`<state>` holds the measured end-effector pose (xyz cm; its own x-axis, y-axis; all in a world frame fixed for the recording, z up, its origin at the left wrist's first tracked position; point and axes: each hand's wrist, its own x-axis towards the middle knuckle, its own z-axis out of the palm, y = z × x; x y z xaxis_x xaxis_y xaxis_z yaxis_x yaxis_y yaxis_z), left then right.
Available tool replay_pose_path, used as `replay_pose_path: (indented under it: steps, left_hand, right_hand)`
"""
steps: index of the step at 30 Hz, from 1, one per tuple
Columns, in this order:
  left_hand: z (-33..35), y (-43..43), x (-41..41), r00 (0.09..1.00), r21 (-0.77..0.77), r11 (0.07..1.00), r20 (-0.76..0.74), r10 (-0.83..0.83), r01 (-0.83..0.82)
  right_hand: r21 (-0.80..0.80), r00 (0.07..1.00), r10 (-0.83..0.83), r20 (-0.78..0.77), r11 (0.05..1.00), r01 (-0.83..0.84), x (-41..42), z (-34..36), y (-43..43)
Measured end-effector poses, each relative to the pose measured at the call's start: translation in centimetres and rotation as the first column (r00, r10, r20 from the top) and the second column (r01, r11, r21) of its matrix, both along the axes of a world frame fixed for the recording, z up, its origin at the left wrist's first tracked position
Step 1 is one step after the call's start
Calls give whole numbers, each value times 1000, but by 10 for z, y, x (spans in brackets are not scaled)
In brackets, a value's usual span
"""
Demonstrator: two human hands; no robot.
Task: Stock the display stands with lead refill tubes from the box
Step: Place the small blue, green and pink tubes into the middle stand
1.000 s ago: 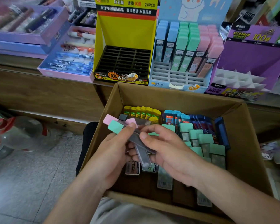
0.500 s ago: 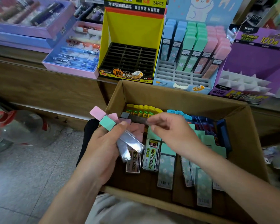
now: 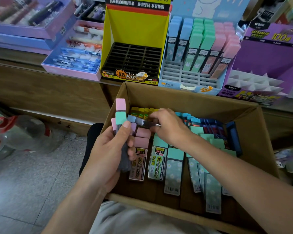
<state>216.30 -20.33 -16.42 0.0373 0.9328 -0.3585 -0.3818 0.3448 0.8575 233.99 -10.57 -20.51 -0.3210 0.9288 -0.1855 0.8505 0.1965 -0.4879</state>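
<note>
Over the open cardboard box (image 3: 267, 149) in front of me, my left hand (image 3: 108, 154) grips a loose fan of lead refill tubes (image 3: 120, 117), thumb pressed across them, pink and mint caps sticking up past my fingers. My right hand (image 3: 167, 127) is curled round one more, a blue-capped tube (image 3: 139, 121), pinching its clear body with the cap aimed at the bundle. Many more tubes lie flat or stand in rows in the box below. Beyond it, on the tabletop (image 3: 15, 56), the yellow display stand (image 3: 134, 59) shows an empty black grid, and the blue display stand (image 3: 189, 76) is full at the back with bare slots in front. The risk, as I judge it, is the bundle. Only my thumb clamps it and the tubes look smooth, so wedging another in could loosen the grip and let one slide into the box or onto the floor (image 3: 32, 183). Carrying so many at once could also make me fumble at the narrow slots, or seat a tube in the wrong stand.
</note>
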Motion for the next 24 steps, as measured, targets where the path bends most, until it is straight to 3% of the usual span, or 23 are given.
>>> replay_pose_path:
  steps: [4, 9, 15, 20, 24]
  left_hand:
    - [3, 1, 2, 1000, -29, 1000, 24, 3, -2]
    - [7, 4, 5, 999, -42, 999, 35, -28, 30]
    - [10, 14, 16, 996, -38, 998, 78, -44, 47]
    - [15, 28, 26, 991, 41, 992, 54, -120, 118]
    - [19, 38, 36, 987, 39, 989, 64, -146, 143]
  right_hand:
    - [-66, 995, -64, -76, 996, 59, 11, 0, -4]
    - [-249, 914, -257, -314, 951, 182, 29, 20, -16]
    - [-491, 674, -402, -619, 869, 67, 54, 49, -36]
    - [-667, 369, -601, -709, 741, -77, 72, 62, -50]
    - [-662, 340, -612, -714, 749, -43, 78, 67, -54]
